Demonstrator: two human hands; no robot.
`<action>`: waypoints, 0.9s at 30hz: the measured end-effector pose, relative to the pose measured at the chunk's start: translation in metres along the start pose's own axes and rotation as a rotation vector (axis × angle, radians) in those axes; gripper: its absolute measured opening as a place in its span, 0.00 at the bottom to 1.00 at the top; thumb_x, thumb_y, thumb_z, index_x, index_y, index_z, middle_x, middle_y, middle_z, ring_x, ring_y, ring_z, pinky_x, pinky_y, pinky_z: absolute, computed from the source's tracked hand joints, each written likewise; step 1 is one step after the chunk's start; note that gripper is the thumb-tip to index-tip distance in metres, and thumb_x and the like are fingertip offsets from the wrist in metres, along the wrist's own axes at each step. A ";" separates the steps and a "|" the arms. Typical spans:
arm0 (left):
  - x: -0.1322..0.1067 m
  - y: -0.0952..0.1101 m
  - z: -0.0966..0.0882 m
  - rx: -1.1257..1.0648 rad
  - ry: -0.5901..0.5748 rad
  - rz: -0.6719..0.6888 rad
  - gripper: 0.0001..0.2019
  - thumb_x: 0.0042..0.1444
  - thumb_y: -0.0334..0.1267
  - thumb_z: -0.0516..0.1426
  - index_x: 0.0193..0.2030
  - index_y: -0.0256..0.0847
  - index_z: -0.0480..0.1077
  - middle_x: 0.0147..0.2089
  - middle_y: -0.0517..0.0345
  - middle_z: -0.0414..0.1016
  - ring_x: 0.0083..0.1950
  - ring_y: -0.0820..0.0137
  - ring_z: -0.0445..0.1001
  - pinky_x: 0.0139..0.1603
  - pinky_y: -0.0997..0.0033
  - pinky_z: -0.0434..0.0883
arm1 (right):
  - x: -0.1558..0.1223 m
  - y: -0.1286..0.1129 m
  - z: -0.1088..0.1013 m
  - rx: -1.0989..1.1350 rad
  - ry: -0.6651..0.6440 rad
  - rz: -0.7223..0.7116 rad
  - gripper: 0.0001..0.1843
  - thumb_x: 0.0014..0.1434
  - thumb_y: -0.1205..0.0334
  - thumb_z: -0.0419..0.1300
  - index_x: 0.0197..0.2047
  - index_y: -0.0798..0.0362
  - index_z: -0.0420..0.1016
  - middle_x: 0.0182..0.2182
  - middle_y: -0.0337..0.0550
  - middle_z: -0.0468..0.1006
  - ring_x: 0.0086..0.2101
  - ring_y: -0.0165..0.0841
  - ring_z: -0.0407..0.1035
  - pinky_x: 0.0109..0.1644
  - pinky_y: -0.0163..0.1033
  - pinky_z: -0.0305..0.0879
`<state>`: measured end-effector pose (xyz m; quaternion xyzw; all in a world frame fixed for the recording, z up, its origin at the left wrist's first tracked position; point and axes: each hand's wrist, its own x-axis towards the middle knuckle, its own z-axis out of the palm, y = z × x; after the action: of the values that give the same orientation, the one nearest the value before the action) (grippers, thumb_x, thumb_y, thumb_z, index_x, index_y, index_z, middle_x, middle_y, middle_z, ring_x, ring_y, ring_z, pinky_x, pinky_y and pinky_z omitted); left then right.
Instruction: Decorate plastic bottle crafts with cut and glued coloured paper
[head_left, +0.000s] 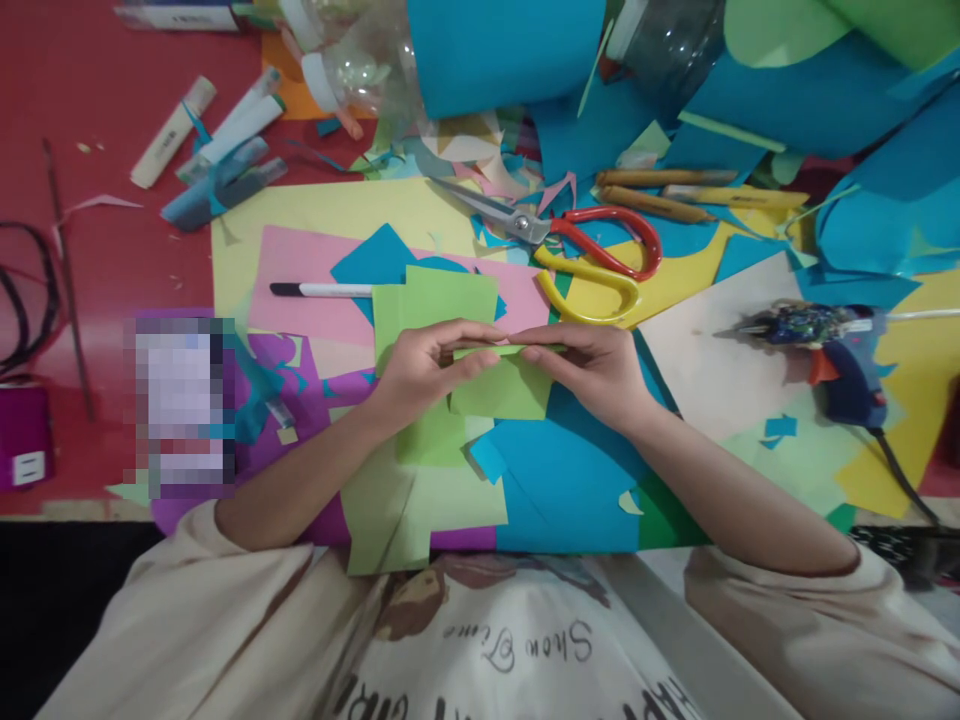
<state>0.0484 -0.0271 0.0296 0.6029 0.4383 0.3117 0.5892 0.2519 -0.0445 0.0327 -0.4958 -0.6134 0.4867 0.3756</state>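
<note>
Both my hands hold one small piece of light green paper above a pile of coloured sheets. My left hand pinches its left end, with fingers curled round the folded top edge. My right hand pinches the right end of the same fold, thumb underneath. The fold runs level between the two hands. More light green sheets lie under and behind the paper.
Scissors with red and yellow handles lie just beyond my hands. A blue glue gun rests at the right, its cord trailing toward me. A black-capped pen, glue sticks, wooden tools and rolled blue paper crowd the far side.
</note>
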 end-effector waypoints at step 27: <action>-0.003 0.002 0.001 0.178 0.033 0.069 0.13 0.56 0.47 0.62 0.36 0.39 0.80 0.35 0.54 0.83 0.26 0.75 0.74 0.22 0.79 0.65 | -0.003 0.003 0.002 -0.162 0.011 -0.181 0.15 0.61 0.49 0.61 0.35 0.51 0.83 0.32 0.46 0.85 0.30 0.35 0.79 0.31 0.35 0.73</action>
<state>0.0484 -0.0304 0.0322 0.6626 0.4529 0.3016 0.5147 0.2509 -0.0474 0.0294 -0.4696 -0.6909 0.3969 0.3802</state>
